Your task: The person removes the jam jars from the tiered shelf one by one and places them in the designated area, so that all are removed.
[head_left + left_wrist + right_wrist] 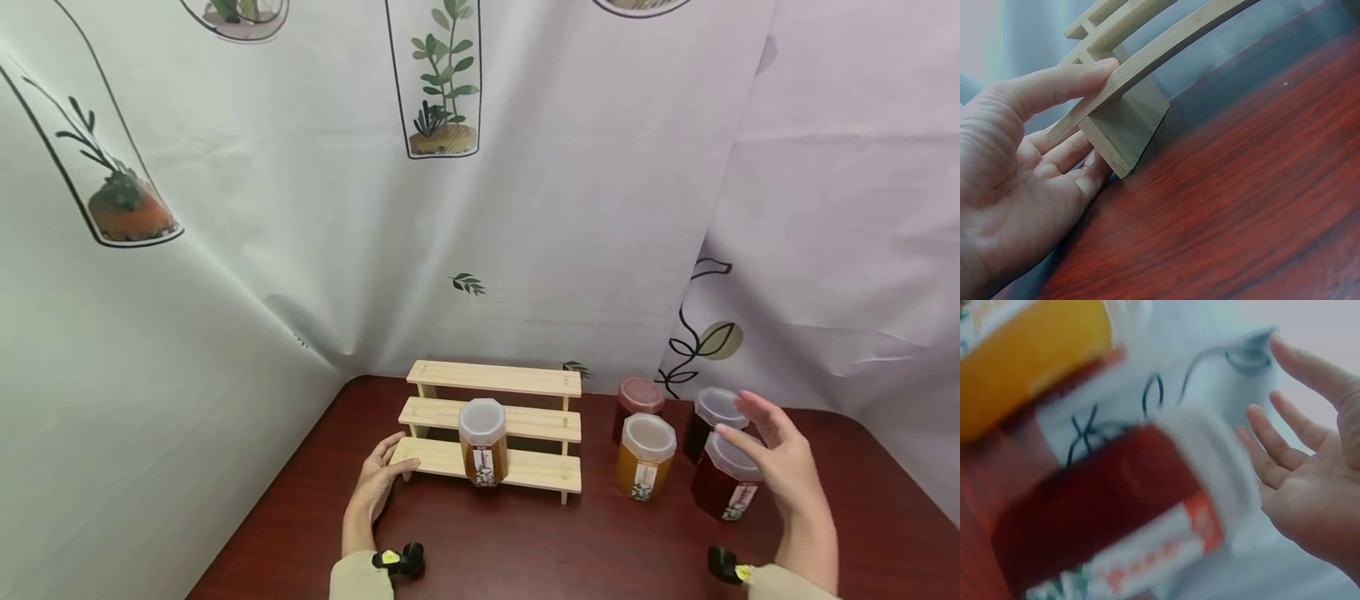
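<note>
My left hand [377,481] holds the left end of the lowest step of a three-step wooden rack [525,468]. In the left wrist view the thumb lies on top of the plank [1141,67] and the fingers go behind and under it. A jar with amber contents and a whitish lid [483,454] stands on the rack's lowest step. Over at the right, my right hand [791,467] is spread beside and above the lid of a dark red jar [723,483]. In the right wrist view, a gap separates the fingers from that jar [1104,500].
Near the dark red jar stand a yellow-orange jar [647,458], a reddish-lidded jar [637,404] and another dark jar [712,417]. All are on a dark red wooden table [525,550]. A white printed cloth [562,208] hangs behind and at the left.
</note>
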Tool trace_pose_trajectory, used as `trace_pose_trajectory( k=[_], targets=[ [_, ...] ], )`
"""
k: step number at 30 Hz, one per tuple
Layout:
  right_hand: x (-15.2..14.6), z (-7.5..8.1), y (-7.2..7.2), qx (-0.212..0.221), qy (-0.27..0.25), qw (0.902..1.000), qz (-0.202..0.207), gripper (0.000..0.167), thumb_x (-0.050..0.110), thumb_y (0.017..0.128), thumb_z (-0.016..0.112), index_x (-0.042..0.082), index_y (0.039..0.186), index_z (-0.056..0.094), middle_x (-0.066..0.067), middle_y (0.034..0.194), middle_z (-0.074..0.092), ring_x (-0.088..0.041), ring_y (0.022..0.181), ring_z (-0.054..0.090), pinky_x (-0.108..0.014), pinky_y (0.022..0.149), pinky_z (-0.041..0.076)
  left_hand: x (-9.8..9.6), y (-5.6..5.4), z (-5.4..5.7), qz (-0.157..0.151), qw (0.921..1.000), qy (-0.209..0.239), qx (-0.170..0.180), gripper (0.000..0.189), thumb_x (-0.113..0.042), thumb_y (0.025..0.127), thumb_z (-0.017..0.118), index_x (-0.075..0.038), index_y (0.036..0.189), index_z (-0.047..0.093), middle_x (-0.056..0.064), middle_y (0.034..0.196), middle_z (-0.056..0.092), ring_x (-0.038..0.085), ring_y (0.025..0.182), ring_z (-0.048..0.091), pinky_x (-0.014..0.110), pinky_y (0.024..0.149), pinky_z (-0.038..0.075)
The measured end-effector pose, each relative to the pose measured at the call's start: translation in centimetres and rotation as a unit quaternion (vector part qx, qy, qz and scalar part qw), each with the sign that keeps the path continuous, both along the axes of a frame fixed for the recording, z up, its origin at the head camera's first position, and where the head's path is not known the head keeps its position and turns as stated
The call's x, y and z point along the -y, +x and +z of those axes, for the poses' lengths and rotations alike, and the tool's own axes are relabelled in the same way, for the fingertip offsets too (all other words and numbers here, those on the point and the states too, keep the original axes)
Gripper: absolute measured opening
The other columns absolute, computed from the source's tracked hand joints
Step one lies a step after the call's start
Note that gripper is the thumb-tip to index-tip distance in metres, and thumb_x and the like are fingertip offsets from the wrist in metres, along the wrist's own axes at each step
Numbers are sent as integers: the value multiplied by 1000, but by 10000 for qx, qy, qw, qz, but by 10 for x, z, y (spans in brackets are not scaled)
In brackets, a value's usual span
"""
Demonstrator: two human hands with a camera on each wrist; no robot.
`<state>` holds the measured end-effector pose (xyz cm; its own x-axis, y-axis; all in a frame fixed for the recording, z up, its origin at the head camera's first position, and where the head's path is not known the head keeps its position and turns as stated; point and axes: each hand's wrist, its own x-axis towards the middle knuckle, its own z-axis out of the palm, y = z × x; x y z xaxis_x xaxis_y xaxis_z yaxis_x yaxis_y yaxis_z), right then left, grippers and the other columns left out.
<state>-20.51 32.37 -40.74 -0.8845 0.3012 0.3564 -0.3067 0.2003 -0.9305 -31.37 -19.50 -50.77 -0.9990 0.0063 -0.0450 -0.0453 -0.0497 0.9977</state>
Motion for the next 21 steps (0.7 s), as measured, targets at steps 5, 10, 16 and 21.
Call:
trace_pose_trajectory(
  k=[5, 10, 16, 21],
  targets=[
    [43, 20, -11, -206, 894, 9957, 113, 58, 4, 88, 69, 10, 141, 47, 33, 117, 54, 19, 112, 45, -1, 90, 32, -1, 1, 1, 27, 10000, -59, 26, 74, 0, 82, 71, 0, 147, 35, 25, 150, 40, 2, 102, 56, 13, 81, 47],
    [87, 26, -26, -593, 1077, 9872, 1018, 56, -1, 87, 68, -1, 138, 46, 31, 120, 55, 16, 114, 49, -4, 94, 36, -1, 0, 2, 16, 10000, -36, 59, 75, 1, 82, 71, 0, 147, 35, 24, 152, 38, 8, 110, 55, 13, 81, 47],
    [142, 20, -41, -519, 1298, 9723, 1875, 57, 4, 86, 71, -2, 137, 48, -11, 133, 59, 10, 119, 49, -6, 100, 34, 0, 2, 0, 87, 9999, -42, 90, 74, 1, 81, 71, 0, 146, 36, 25, 150, 41, 7, 105, 57, 14, 80, 47],
    [190, 3, -54, -352, 1439, 9586, 2433, 65, 12, 83, 76, 2, 140, 46, -22, 139, 54, -24, 130, 51, -34, 111, 39, -1, 1, 0, 85, 9999, 69, 28, 73, 2, 80, 71, 0, 145, 38, 25, 146, 44, 4, 94, 58, 17, 77, 47]
  ],
)
